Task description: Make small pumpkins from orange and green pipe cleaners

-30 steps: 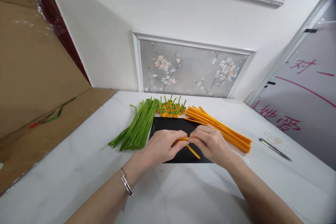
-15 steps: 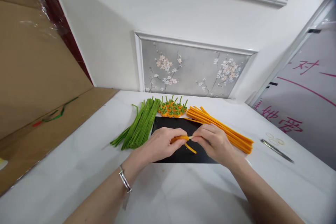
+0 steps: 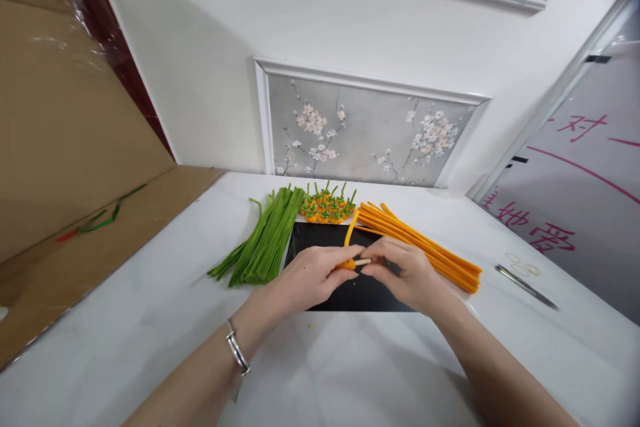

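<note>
Above a black mat [image 3: 370,297], my left hand [image 3: 313,275] pinches an orange pipe cleaner [image 3: 346,265] coiled around a thin pale stick [image 3: 363,261]. One loose end of the pipe cleaner sticks up from the coil toward the back. My right hand [image 3: 403,270] has its thumb and fingers closed at the other end of the stick. Part of the coil is hidden behind the left fingers.
Green pipe cleaners [image 3: 270,237] lie in a bundle at left, orange pipe cleaners [image 3: 425,247] at right. Several small orange-and-green pieces [image 3: 327,205] stand behind the mat. Scissors or tweezers [image 3: 527,287] and thin rings [image 3: 523,265] rest far right. A wall closes the back.
The loose end of the orange pipe cleaner has swung from pointing down toward me to pointing up and away. More of the pale stick now shows between my hands.
</note>
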`<control>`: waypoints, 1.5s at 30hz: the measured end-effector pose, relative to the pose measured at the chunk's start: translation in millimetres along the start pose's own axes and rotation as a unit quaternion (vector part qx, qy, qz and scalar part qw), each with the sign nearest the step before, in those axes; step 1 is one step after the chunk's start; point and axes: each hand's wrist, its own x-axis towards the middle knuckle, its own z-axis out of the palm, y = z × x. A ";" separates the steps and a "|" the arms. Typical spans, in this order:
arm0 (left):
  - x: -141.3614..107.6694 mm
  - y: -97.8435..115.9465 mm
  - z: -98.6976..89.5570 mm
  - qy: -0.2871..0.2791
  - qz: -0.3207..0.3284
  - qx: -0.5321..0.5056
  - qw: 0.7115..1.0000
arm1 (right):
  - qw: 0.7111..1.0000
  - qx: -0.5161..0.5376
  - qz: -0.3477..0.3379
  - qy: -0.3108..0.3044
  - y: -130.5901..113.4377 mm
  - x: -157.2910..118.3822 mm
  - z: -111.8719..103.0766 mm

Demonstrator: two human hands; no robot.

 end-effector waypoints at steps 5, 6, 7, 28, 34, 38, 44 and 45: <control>-0.3 7.8 -2.6 -0.053 0.008 -0.052 0.997 | 0.997 -0.061 -0.015 -0.050 5.3 1.4 -5.3; -0.2 9.6 -3.1 -0.067 0.014 -0.063 0.996 | 0.993 -0.086 -0.025 -0.079 5.9 1.5 -4.0; 0.0 11.1 -3.4 -0.078 0.018 -0.074 0.994 | 0.989 -0.106 -0.034 -0.099 6.7 1.6 -2.0; -1.5 2.9 3.4 0.021 -0.064 0.110 0.992 | 0.974 -0.124 -0.001 -0.188 5.8 -4.3 3.4; -1.5 -1.6 1.8 0.071 -0.084 0.139 0.984 | 0.980 -0.134 0.001 -0.145 -4.6 -4.5 -4.9; -0.8 -1.0 0.4 0.076 -0.085 0.153 0.982 | 0.981 -0.142 0.011 -0.132 -4.3 -5.5 -8.2; -0.1 1.0 1.0 0.068 -0.065 0.155 0.983 | 0.970 -0.161 -0.015 -0.180 -9.9 -4.1 -4.9; -0.1 0.6 1.2 0.071 -0.063 0.159 0.983 | 0.970 -0.163 -0.021 -0.181 -12.3 -3.6 -4.5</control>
